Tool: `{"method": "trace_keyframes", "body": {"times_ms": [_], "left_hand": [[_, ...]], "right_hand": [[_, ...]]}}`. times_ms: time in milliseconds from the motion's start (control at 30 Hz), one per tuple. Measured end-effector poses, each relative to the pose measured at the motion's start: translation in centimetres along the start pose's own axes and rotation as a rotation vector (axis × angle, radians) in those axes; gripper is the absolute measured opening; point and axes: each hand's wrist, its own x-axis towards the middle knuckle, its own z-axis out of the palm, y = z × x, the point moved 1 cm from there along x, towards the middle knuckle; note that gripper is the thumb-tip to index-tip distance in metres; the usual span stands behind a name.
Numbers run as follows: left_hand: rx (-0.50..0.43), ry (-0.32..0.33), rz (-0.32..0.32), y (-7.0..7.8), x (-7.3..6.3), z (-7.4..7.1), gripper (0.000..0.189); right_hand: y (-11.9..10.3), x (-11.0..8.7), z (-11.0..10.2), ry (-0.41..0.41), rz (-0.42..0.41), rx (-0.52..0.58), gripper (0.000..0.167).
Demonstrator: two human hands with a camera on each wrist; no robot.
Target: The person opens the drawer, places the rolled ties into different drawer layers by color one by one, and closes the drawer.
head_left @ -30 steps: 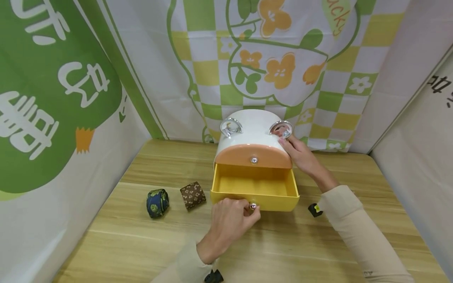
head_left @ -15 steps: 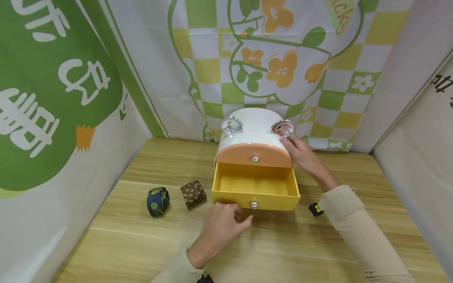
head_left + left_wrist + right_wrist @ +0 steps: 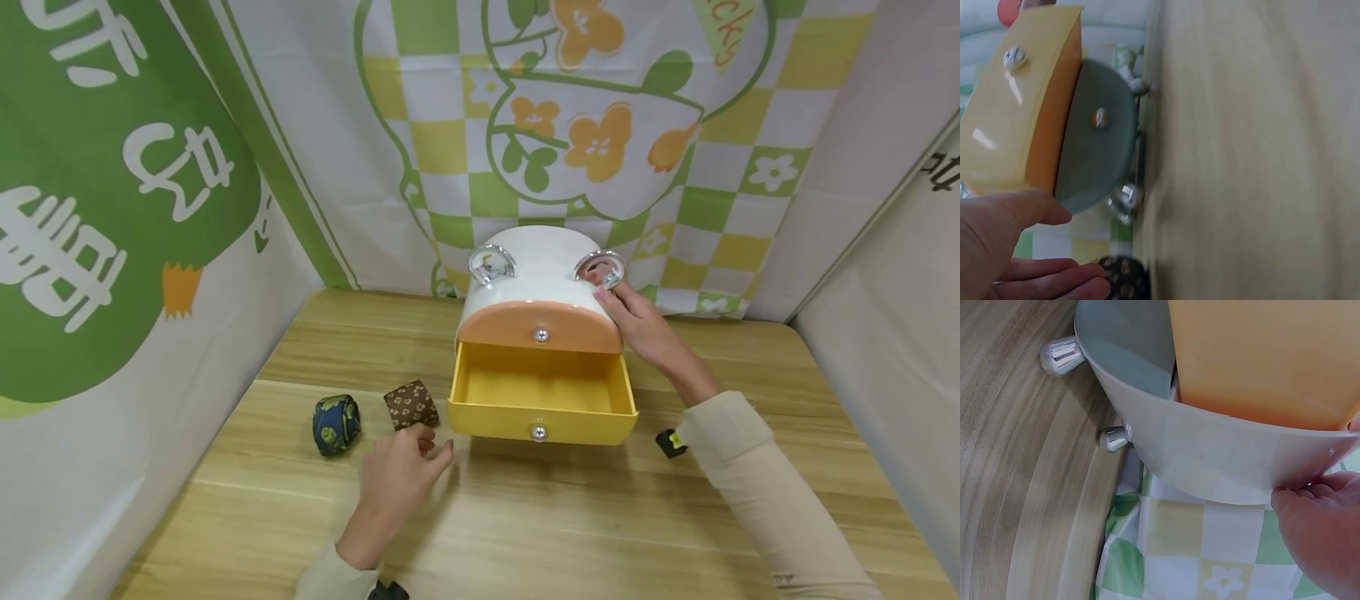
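Observation:
A small white drawer cabinet [image 3: 547,250] with two chrome ring ears [image 3: 492,265] stands at the table's back. Its yellow drawer [image 3: 540,423] is pulled out and bare inside; the peach drawer [image 3: 502,323] above is closed. Against the cabinet's right side, by the ear, my right hand [image 3: 647,333] holds the shell. My left hand [image 3: 401,471] is beside a brown flowered rolled necktie [image 3: 411,405], thumb and fingers apart; its fingertips overlap the roll in the left wrist view. Further left lies a blue rolled necktie [image 3: 336,425] with a green pattern.
A black item [image 3: 671,443] with a yellow flower lies right of the drawer, partly under the right sleeve [image 3: 723,433]. Below the yellow drawer sits a grey-green drawer front [image 3: 1100,147]. Printed cloth [image 3: 442,150] hangs close behind the cabinet and along both sides of the wooden table [image 3: 570,525].
My left hand has let go of the yellow drawer's knob and moved left to the brown necktie. The drawer stays pulled out, and my right hand keeps its place on the cabinet.

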Motion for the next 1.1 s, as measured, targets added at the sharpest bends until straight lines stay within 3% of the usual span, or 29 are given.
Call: {"method": "trace_keyframes", "body": {"times_ms": [100,233,333,400,500,633,800,933,1100], "left_hand": [[0.017,0.056,0.021,-1.1,0.5,-1.3,0.029],[0.053,0.153,0.124,-2.7,1.6,-3.2,0.029],[0.067,0.157,0.202,-3.6,2.6,-4.4,0.036],[0.070,0.125,0.242,-4.1,3.3,-4.8,0.044],[0.080,0.029,0.247,-4.6,4.3,-4.9,0.063],[0.111,-0.104,0.209,-5.0,5.7,-4.4,0.084],[0.141,-0.222,0.151,-5.5,7.2,-3.5,0.098],[0.153,-0.287,0.128,-5.8,7.9,-2.8,0.101],[0.154,-0.304,0.140,-5.9,8.2,-2.2,0.099]], "right_hand": [[0.1,0.0,0.0,0.002,0.002,0.001,0.059],[0.0,0.0,0.0,-0.005,0.006,0.008,0.061],[0.0,0.0,0.0,-0.001,0.004,0.007,0.061],[0.0,0.0,0.0,0.002,0.000,0.003,0.061],[0.0,0.0,0.0,0.006,-0.003,-0.008,0.060],[0.2,0.0,0.0,0.004,-0.005,-0.016,0.060],[0.3,0.1,0.1,-0.002,-0.013,0.002,0.061],[0.3,0.1,0.1,0.000,-0.013,0.005,0.060],[0.1,0.1,0.1,0.001,-0.018,0.002,0.060]]}}
